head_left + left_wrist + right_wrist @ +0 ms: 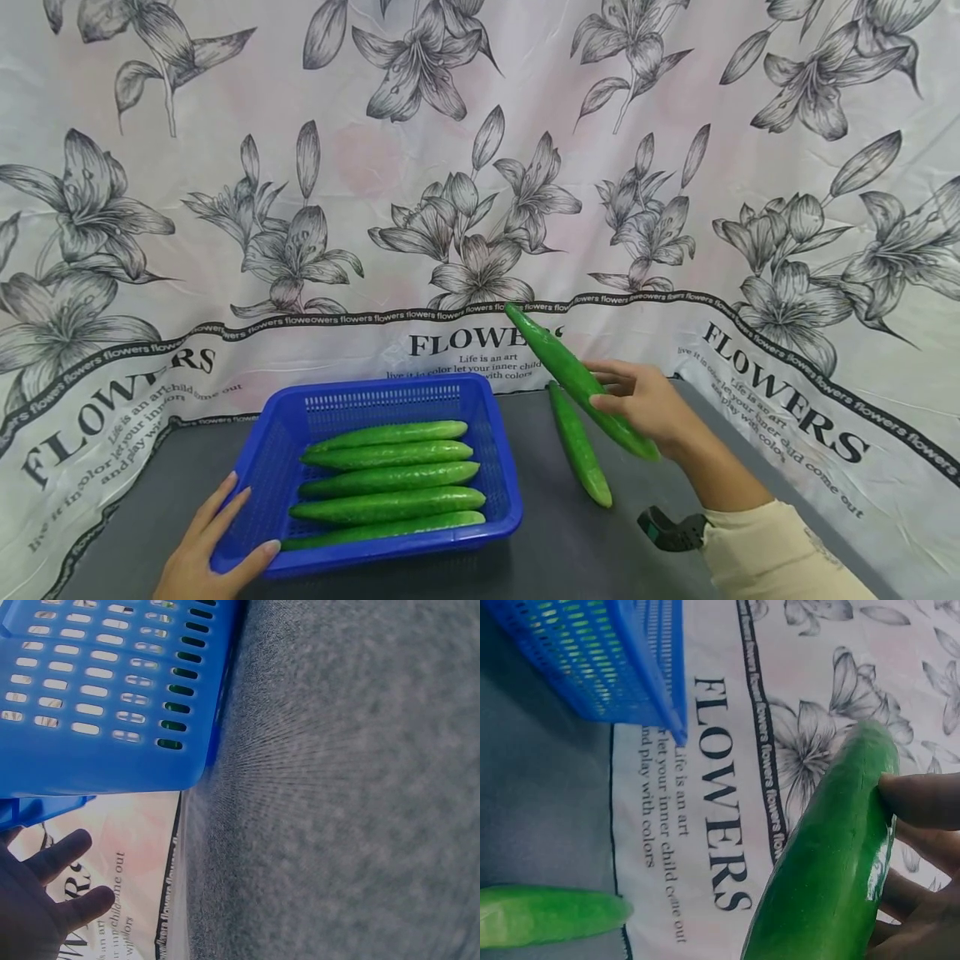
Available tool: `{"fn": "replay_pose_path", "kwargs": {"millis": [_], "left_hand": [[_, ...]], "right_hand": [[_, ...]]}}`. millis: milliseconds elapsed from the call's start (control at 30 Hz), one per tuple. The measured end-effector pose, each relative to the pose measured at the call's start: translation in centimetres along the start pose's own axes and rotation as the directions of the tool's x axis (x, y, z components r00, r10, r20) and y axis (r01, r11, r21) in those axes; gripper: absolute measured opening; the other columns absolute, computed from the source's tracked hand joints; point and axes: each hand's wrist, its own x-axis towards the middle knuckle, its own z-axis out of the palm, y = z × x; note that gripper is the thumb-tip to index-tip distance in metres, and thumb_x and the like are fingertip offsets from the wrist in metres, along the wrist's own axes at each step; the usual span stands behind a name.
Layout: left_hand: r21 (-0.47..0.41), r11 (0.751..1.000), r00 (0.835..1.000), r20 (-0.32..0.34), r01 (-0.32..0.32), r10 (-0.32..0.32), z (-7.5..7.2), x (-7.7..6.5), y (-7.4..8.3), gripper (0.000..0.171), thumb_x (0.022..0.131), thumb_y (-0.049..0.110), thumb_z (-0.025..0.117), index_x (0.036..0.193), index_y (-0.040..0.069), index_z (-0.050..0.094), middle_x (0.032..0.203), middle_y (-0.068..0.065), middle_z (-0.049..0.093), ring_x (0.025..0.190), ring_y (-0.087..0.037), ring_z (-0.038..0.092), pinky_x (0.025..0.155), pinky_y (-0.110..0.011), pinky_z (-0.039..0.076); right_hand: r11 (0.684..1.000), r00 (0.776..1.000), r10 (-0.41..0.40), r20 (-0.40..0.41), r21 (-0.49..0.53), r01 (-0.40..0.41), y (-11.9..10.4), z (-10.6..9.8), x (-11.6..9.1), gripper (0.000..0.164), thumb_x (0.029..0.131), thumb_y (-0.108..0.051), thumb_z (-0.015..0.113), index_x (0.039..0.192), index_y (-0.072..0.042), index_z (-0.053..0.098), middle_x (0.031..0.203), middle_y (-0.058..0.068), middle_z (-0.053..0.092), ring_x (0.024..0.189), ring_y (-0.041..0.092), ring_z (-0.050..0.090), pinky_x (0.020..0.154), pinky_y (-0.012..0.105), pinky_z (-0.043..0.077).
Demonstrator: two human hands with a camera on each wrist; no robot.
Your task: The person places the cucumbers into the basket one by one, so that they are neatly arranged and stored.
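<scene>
My right hand [645,404] pinches a green cucumber [555,358] between thumb and fingers, raised at a slant above the table to the right of the basket. Close up in the right wrist view, the cucumber [817,855] runs past the thumb. A second cucumber [579,450] lies on the table beneath it. Several cucumbers [390,479] lie side by side in a blue plastic basket [504,467]. At the basket's left front corner is my left hand [198,550], its thumb at the rim. The left wrist view shows its fingers [86,904] spread apart.
A dark grey tabletop [157,475] lies under the basket. Behind and at both sides hangs a white curtain [465,167] with lily prints and lettering. A black band with a device [671,531] is at the right wrist.
</scene>
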Motion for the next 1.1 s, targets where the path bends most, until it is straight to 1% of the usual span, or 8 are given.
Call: {"fn": "replay_pose_path", "kwargs": {"millis": [133,233,467,600,833,900,1100], "left_hand": [[-0.002,1.000,1.000,0.011,0.008,-0.008,0.0,0.0,-0.1,0.090,0.089,0.056,0.062,0.151,0.001,0.028,0.159,-0.018,0.004,0.130,-0.057,0.021,0.086,-0.075,0.031],[0.003,1.000,1.000,0.015,-0.001,0.001,-0.1,0.1,-0.1,0.090,0.089,0.055,0.062,0.151,0.000,0.027,0.158,-0.019,0.004,0.130,-0.057,0.021,0.086,-0.076,0.030],[0.012,1.000,1.000,0.029,-0.009,0.008,-0.1,0.2,0.0,0.089,0.090,0.054,0.061,0.151,-0.001,0.027,0.158,-0.020,0.004,0.130,-0.057,0.020,0.086,-0.076,0.029],[0.005,1.000,1.000,0.027,-0.005,0.005,0.0,0.1,-0.1,0.090,0.090,0.055,0.061,0.151,0.000,0.027,0.158,-0.020,0.004,0.130,-0.057,0.021,0.086,-0.076,0.030],[-0.002,1.000,1.000,0.026,-0.003,0.003,0.0,0.0,-0.3,0.090,0.090,0.055,0.061,0.151,0.000,0.026,0.158,-0.020,0.003,0.130,-0.057,0.021,0.085,-0.075,0.031],[-0.004,1.000,1.000,0.028,0.002,-0.002,0.0,0.0,-0.3,0.090,0.089,0.056,0.061,0.151,0.000,0.026,0.158,-0.019,0.003,0.130,-0.057,0.021,0.085,-0.075,0.030],[0.000,1.000,1.000,0.021,-0.004,0.004,-0.1,0.1,0.0,0.090,0.090,0.055,0.061,0.151,0.000,0.026,0.158,-0.019,0.003,0.130,-0.057,0.020,0.086,-0.076,0.030]], "right_hand": [[0.999,0.999,-0.039,0.033,-0.004,0.040,-0.8,0.4,0.3,0.050,0.092,-0.008,0.065,0.141,-0.008,0.052,0.133,0.021,0.053,0.122,0.040,0.048,0.092,0.053,0.047],[0.997,0.995,-0.077,0.055,-0.003,0.078,-1.5,0.8,0.5,0.050,0.091,-0.007,0.065,0.139,-0.008,0.053,0.131,0.020,0.054,0.118,0.038,0.052,0.090,0.052,0.048],[0.990,0.985,-0.135,0.110,-0.026,0.139,-3.3,1.8,1.2,0.049,0.089,-0.003,0.066,0.137,-0.011,0.056,0.127,0.015,0.058,0.111,0.032,0.056,0.087,0.045,0.051],[0.979,0.969,-0.187,0.160,-0.054,0.197,-4.6,2.3,1.6,0.050,0.088,-0.003,0.066,0.137,-0.012,0.057,0.126,0.014,0.059,0.108,0.032,0.058,0.085,0.045,0.052],[0.950,0.927,-0.266,0.265,-0.094,0.299,-6.6,3.7,2.5,0.047,0.089,-0.003,0.067,0.135,-0.011,0.058,0.127,0.009,0.060,0.110,0.030,0.058,0.088,0.046,0.051],[0.946,0.919,-0.271,0.285,-0.097,0.309,-7.1,4.0,2.7,0.047,0.089,-0.004,0.067,0.135,-0.012,0.059,0.128,0.007,0.060,0.111,0.029,0.057,0.090,0.046,0.050],[0.945,0.910,-0.258,0.324,-0.111,0.308,-8.2,5.2,3.3,0.046,0.089,-0.006,0.067,0.134,-0.016,0.060,0.123,0.004,0.062,0.113,0.026,0.056,0.091,0.046,0.049]]}}
